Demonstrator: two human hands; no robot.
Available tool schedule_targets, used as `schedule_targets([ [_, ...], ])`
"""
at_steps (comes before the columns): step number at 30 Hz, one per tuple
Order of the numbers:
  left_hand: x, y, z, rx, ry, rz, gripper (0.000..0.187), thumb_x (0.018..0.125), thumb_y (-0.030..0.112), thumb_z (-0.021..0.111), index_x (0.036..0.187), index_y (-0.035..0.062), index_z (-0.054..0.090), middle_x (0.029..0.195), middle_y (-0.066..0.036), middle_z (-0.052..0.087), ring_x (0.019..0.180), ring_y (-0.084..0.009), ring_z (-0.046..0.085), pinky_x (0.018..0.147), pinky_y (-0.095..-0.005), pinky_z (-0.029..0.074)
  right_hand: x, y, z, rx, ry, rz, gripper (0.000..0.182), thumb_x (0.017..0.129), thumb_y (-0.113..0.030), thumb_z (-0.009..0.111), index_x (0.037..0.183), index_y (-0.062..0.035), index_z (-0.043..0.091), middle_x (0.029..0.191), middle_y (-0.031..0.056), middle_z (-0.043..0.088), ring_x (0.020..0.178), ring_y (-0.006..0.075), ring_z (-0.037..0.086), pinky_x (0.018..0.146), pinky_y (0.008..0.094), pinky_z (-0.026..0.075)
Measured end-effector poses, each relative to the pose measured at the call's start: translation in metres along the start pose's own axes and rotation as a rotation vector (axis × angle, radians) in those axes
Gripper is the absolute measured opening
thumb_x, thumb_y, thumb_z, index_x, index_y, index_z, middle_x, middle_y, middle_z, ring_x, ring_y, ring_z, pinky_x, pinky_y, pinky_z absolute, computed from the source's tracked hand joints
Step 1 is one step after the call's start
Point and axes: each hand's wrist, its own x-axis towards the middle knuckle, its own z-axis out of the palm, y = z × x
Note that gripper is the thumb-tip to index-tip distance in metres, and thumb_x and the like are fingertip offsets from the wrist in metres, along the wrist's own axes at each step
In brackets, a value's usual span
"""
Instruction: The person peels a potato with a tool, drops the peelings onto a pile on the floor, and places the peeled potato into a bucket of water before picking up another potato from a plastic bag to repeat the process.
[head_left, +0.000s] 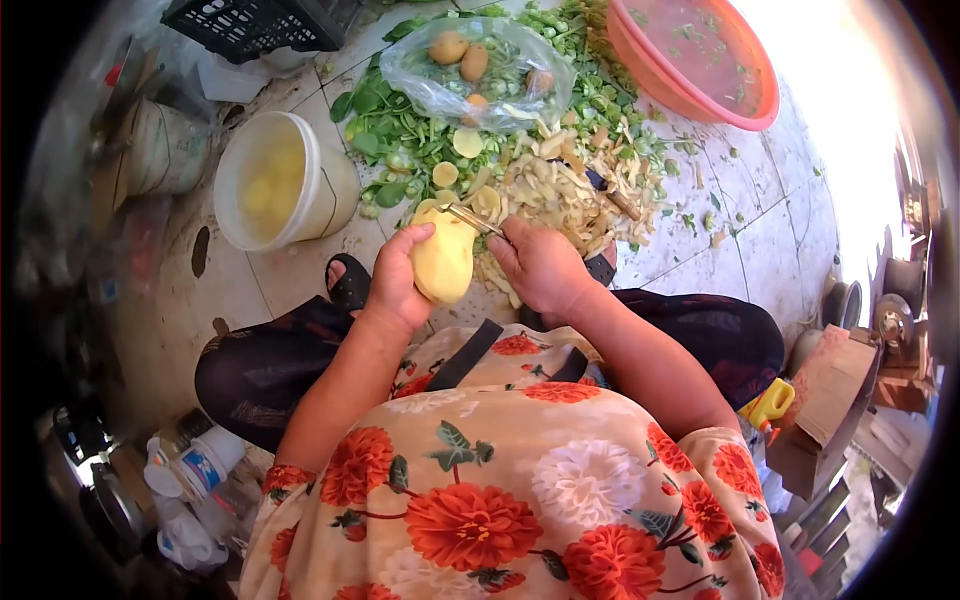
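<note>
A peeled, pale yellow potato (443, 262) is gripped in my left hand (397, 275), its far end pointing away from me. My right hand (545, 262) is closed around a peeler (473, 219), whose metal blade touches the potato's far end. Beyond both hands lies a heap of potato peelings (560, 190) on the tiled floor. Unpeeled potatoes (448, 47) sit in a clear plastic bag (410, 75) farther off. To the left, a white bucket (316, 170) holds peeled potatoes (272, 190) in liquid.
Green leaves and trimmings (375, 120) spread around the bag. A pink basin (615, 50) with liquid and green bits stands at the far right. A black crate (255, 28) is at the far left. A cardboard box (825, 385) and a yellow bottle (768, 402) lie to my right.
</note>
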Motion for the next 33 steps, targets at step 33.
schedule_targets([
  [33,-0.003,-0.010,0.008,0.063,-0.060,0.220,0.052,0.077,0.003,0.061,0.128,0.0038,0.049,0.116,-0.011,0.059,0.106,-0.0256,0.060,0.092,-0.0399,0.051,-0.005,-0.012,0.001,-0.057,-0.070,-0.044,0.028,0.096,-0.032,0.049,0.093,-0.0047,0.053,0.072,0.0216,0.063,0.072,0.0430,0.062,0.065,0.0513,0.049],
])
